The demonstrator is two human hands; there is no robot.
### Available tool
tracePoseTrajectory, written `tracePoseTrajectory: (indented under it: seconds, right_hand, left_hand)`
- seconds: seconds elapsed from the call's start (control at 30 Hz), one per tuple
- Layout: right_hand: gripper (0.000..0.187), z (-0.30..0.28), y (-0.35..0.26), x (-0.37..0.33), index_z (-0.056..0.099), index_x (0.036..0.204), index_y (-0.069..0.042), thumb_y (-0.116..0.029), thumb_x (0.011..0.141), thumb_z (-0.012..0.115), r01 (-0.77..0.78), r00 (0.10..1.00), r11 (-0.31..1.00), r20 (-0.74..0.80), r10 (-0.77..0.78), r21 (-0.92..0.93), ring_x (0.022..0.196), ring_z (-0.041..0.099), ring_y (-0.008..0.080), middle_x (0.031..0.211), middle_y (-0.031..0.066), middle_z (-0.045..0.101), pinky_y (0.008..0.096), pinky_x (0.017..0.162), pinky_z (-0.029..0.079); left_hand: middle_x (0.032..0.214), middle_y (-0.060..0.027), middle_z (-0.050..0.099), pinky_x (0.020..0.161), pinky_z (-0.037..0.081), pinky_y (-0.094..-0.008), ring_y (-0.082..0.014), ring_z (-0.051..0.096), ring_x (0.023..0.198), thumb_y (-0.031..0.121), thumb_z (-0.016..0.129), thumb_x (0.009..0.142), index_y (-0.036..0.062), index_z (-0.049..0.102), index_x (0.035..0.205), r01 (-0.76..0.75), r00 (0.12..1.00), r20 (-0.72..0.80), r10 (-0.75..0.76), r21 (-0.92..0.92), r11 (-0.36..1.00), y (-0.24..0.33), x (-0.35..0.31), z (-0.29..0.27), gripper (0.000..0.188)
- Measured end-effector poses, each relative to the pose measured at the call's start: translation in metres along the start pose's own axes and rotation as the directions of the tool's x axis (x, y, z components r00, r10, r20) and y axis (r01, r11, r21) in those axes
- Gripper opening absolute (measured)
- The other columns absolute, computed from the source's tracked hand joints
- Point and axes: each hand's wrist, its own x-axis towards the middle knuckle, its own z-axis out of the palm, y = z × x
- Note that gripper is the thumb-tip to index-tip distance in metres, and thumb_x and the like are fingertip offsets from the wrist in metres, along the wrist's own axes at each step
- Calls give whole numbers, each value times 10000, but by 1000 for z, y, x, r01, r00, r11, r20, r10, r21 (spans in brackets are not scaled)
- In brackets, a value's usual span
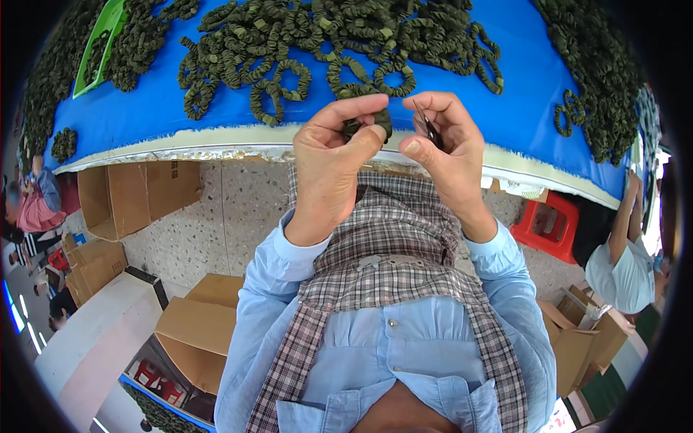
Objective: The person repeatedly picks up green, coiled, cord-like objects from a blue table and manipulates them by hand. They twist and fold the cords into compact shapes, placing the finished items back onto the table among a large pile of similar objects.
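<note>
My left hand (332,162) pinches a dark green ruffled fabric ring (378,123) between thumb and fingers, in front of the table's near edge. My right hand (447,144) is close beside it, fingers closed on a small dark metal tool (432,130), perhaps thread snips, whose tip is next to the ring. A large heap of the same green rings (325,43) lies on the blue-covered table (159,108) just beyond both hands.
More green rings (599,79) pile up at the table's right end, and a green tray (101,36) sits far left. Cardboard boxes (137,195) stand on the floor under the table and at lower left. A red stool (548,224) and another person (628,252) are at the right.
</note>
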Motion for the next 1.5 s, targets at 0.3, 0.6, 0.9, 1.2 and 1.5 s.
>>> tracePoseTrajectory:
  seconds: [0.3,0.6,0.9,1.2,1.5]
  right_hand:
    - [268,68,7,84,547,1159,25,-87,921,498,-314,897,949,324,302,-16,733,557,89,832,38,581,239,650,464]
    - [256,249,77,182,606,1082,56,-101,893,536,-173,859,968,453,239,-183,836,631,168,927,96,606,283,757,508]
    - [296,141,18,125,645,793,0,-292,842,624,99,781,909,598,180,-404,630,598,156,639,76,615,305,602,470]
    - [193,46,23,69,556,1042,35,-109,920,593,-234,839,960,467,280,-156,761,612,115,904,78,643,252,679,495]
    - [305,2,2,26,470,1079,-45,-262,922,616,-554,827,617,284,485,559,703,555,128,791,29,563,241,621,439]
  left_hand:
    - [899,-27,552,680,405,-236,-80,460,729,11,453,932,-14,552,1160,-293,939,-164,303,80,953,21,-1,-78,250]
    - [989,-123,583,782,452,-291,-155,543,812,-10,479,920,10,302,1299,-259,913,-270,304,190,947,44,-20,-124,418]
    - [1020,-132,620,750,498,-292,-191,638,843,109,582,923,-23,451,1123,-176,984,-6,180,189,966,42,5,-123,273]
    - [1024,-99,592,681,470,-262,-147,596,834,167,481,978,0,497,1128,116,983,141,-114,-8,993,31,22,-83,225]
    - [728,-48,539,444,285,-167,-40,411,527,123,457,977,19,512,1035,383,872,334,-357,-11,924,4,28,-39,131]
